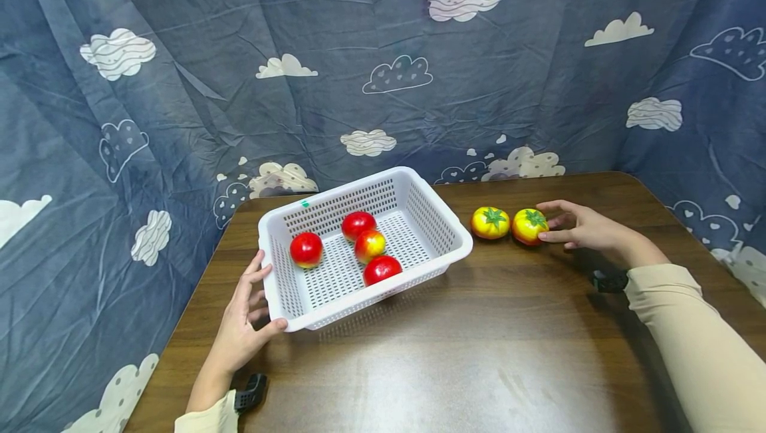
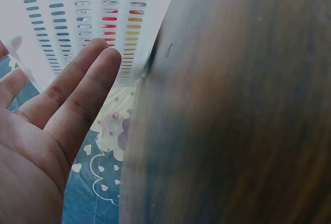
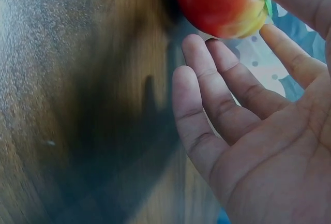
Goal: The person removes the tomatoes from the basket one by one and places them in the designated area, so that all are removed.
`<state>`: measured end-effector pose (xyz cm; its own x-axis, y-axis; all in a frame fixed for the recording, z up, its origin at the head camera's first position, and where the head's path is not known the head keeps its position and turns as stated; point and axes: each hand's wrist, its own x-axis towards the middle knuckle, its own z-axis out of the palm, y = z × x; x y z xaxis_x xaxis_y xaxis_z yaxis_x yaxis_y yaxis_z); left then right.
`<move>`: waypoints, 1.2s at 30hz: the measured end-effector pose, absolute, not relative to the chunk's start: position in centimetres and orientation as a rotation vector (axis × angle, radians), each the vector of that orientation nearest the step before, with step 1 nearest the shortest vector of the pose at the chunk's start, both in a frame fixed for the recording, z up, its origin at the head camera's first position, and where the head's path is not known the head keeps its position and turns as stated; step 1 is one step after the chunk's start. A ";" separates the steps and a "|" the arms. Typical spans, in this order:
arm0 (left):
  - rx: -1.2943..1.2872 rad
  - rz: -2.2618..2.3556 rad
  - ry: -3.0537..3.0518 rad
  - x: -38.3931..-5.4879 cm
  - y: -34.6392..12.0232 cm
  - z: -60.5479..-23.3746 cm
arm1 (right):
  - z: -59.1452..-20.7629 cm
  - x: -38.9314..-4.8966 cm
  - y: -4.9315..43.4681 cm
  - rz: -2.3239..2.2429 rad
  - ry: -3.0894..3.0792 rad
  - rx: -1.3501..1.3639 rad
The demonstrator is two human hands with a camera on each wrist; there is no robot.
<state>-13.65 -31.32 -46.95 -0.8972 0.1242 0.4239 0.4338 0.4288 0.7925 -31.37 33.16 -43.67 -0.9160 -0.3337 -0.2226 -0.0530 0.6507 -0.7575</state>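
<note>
My left hand (image 1: 242, 316) holds the left end of a white plastic basket (image 1: 457, 241), thumb and forefinger at its rim. In the left wrist view, two straight fingers (image 2: 85, 92) lie against the basket's slotted wall. Several shiny red round fruits (image 1: 306, 249) sit inside, one showing a yellow patch. My right hand (image 1: 589, 228) reaches round the right side of a yellow-and-red tomato (image 1: 529, 225) with a green leafy top, thumb and forefinger at its sides. The other fingers (image 3: 222, 89) spread loosely below it. A similar tomato (image 1: 490, 223) sits just left of it, beside the basket.
Everything stands on a brown wooden table (image 1: 455, 353). A dark blue curtain (image 1: 335, 27) with cloud prints hangs behind the table's back edge and along both sides. Dark wrist straps (image 1: 251, 392) show at both cuffs.
</note>
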 end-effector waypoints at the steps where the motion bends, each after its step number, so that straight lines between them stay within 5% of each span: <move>1: -0.478 -1.453 -2.388 -13.7 -31.3 -46.9 | -43.6 -31.3 33.2 -1.148 2.527 -0.304; 36: -0.481 -1.455 -2.385 -13.7 -31.3 -47.0 | -37.1 -32.0 26.5 -1.113 2.749 -0.575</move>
<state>-13.73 -31.31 -46.96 -0.8971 0.1238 0.4242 0.4338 0.4294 0.7921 -32.01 26.51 -37.14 -0.9207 -0.3892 0.0302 -0.3005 0.6573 -0.6911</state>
